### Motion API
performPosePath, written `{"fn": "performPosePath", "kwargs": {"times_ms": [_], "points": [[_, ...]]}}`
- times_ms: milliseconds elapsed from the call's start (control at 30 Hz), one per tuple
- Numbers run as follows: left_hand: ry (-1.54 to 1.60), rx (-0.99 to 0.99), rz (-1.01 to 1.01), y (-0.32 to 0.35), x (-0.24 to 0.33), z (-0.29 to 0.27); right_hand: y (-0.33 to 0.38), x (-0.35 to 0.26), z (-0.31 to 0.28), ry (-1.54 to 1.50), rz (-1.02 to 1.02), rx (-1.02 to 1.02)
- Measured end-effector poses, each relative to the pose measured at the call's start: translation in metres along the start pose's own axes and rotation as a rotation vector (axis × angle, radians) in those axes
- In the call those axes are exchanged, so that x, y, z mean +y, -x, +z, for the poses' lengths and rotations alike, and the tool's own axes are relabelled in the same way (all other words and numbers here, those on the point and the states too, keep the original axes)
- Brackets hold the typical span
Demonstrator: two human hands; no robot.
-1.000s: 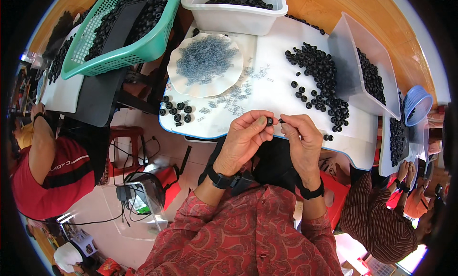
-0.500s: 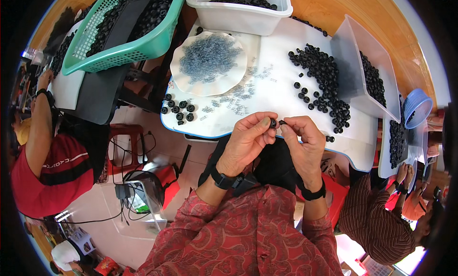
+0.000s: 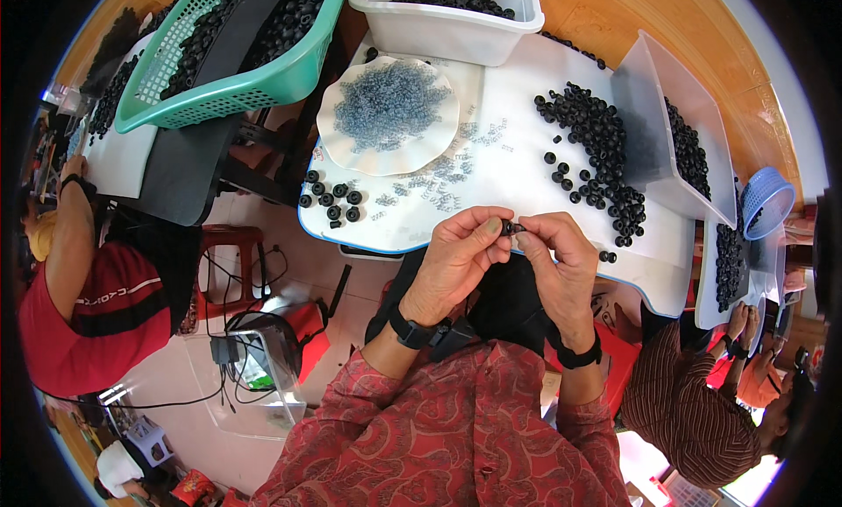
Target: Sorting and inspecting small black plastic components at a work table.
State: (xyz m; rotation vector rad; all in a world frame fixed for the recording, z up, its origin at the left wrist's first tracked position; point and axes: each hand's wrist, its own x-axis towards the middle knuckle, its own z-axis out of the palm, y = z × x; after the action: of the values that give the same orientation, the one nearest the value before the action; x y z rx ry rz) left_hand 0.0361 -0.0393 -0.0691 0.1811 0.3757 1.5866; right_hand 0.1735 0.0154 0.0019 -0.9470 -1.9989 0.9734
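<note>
Over the table's front edge, my left hand [image 3: 458,263] is closed, pinching a small round black part [image 3: 506,229] between thumb and forefinger. My right hand [image 3: 561,266] pinches a smaller dark piece [image 3: 519,228] and presses it against the round part's right side. The fingertips cover much of both. A wavy-rimmed white plate [image 3: 330,137] carries a heap of tiny clear bluish pieces [image 3: 386,103], with more scattered on the tabletop beside it. Several loose black round parts [image 3: 340,191] sit at the table's left corner. A larger pile of black parts [image 3: 603,143] spreads to the right.
Behind the plate stands a white tub [image 3: 447,33] of black parts. A green basket [image 3: 263,90] full of them is at the far left. A translucent bin [image 3: 653,121] lies tilted at the right. Other people work at both sides, one in a red shirt [image 3: 96,332].
The small dark piece in my right hand has moved left and now meets the round black part in my left hand; before, a gap showed between them. The view has shifted slightly.
</note>
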Motion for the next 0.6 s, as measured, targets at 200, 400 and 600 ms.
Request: {"fn": "performPosePath", "kwargs": {"times_ms": [200, 400, 600], "points": [[-0.007, 0.005, 0.002, 0.0004, 0.0003, 0.001, -0.0009, -0.003, 0.0004, 0.029, -0.004, -0.001], [-0.024, -0.004, 0.013, 0.0006, -0.0004, -0.0012, -0.0012, -0.0023, 0.0012, 0.05, -0.016, -0.009], [-0.072, 0.007, 0.035, 0.0018, -0.0014, -0.0016, -0.0015, -0.0034, 0.0035, 0.06, -0.027, 0.009]]}}
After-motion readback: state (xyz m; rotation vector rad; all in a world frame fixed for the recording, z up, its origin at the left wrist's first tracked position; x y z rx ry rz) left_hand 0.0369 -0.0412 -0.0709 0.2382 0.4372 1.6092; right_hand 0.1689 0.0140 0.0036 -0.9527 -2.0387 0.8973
